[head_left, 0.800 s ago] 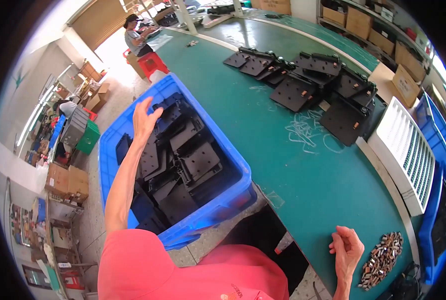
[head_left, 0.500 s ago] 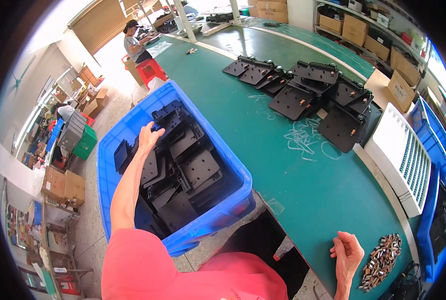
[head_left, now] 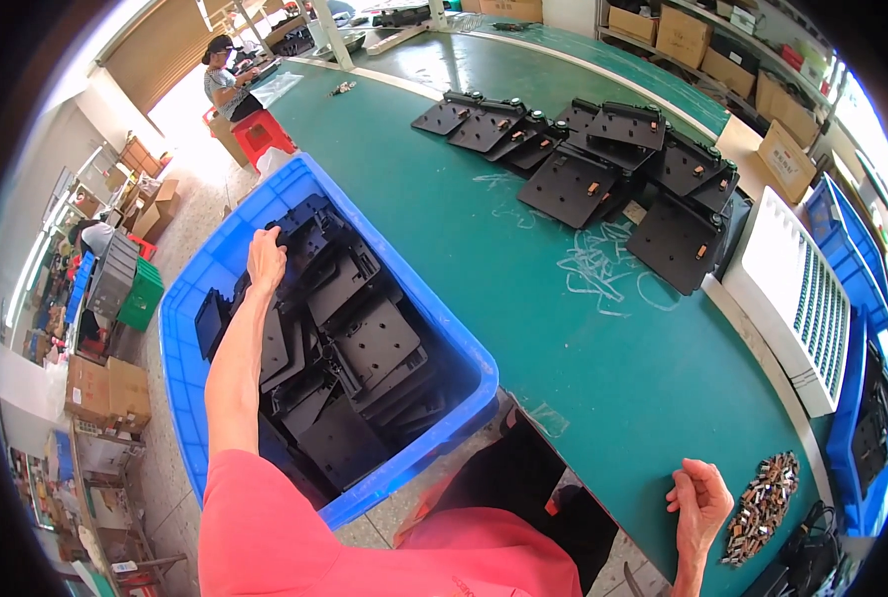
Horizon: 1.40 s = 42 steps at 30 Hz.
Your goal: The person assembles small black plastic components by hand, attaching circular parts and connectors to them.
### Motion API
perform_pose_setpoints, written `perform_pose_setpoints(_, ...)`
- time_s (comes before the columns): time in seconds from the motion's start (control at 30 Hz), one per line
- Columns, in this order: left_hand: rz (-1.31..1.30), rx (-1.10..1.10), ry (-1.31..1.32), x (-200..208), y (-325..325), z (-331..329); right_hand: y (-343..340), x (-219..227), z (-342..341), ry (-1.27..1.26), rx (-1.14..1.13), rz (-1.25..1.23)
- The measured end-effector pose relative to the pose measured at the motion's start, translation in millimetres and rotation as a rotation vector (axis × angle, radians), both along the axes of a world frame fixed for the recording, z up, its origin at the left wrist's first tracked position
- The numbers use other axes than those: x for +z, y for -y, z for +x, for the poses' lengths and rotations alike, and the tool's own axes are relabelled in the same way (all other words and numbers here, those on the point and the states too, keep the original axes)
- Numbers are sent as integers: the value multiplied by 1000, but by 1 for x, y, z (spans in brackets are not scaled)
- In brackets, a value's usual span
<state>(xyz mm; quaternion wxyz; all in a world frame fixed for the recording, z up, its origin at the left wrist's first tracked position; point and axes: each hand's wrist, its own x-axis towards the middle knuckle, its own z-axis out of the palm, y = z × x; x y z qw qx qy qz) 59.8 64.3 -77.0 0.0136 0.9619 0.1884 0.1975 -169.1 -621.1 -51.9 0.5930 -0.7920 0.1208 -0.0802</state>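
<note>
My left hand (head_left: 266,261) reaches into a large blue plastic crate (head_left: 414,333), with its fingers drawn in at the edge of a black metal plate (head_left: 304,239) near the far end. Their tips are partly hidden against the dark part. Several black plates with hinged brackets (head_left: 376,338) lie jumbled in the crate, some tilted over others. At the lower right, my right hand (head_left: 700,502) rests on the green table with fingers curled in and nothing visible in them. Beside it lies a heap of small metal pieces (head_left: 762,507), copper and silver in colour.
More black plate assemblies (head_left: 573,184) lie in overlapping rows on the green table (head_left: 484,279). A white slotted tray (head_left: 787,298) and blue bins (head_left: 852,249) line the right side. Another person (head_left: 227,85) sits beyond the crate near a red stool (head_left: 261,136).
My left hand's thumb and finger, apart before, have closed in at the plate. The view has shifted a little. My right hand stays by the metal pieces.
</note>
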Motion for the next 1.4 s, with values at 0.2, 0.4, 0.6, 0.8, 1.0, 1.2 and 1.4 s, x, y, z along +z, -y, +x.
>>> perform_pose_setpoints(0.2,185,-219,100,-5,-24,5,-2,3,3,4,14,5)
perform_pose_setpoints(0.4,133,-209,176,-2,-31,-31,0,0,2,32,25,0)
perform_pose_setpoints(0.6,115,-1,504,30,-56,-89,-1,4,-2,29,29,10)
perform_pose_setpoints(0.8,-530,-498,427,172,64,-86,-10,6,5,51,85,98)
perform_pose_setpoints(1.0,-787,-1110,-411,191,356,-55,5,16,-5,66,127,392)
perform_pose_setpoints(1.2,-788,-1380,-901,127,483,-44,10,30,-7,-3,127,578)
perform_pose_setpoints(1.4,-854,-1425,-1042,105,525,-34,26,28,-14,-10,9,462)
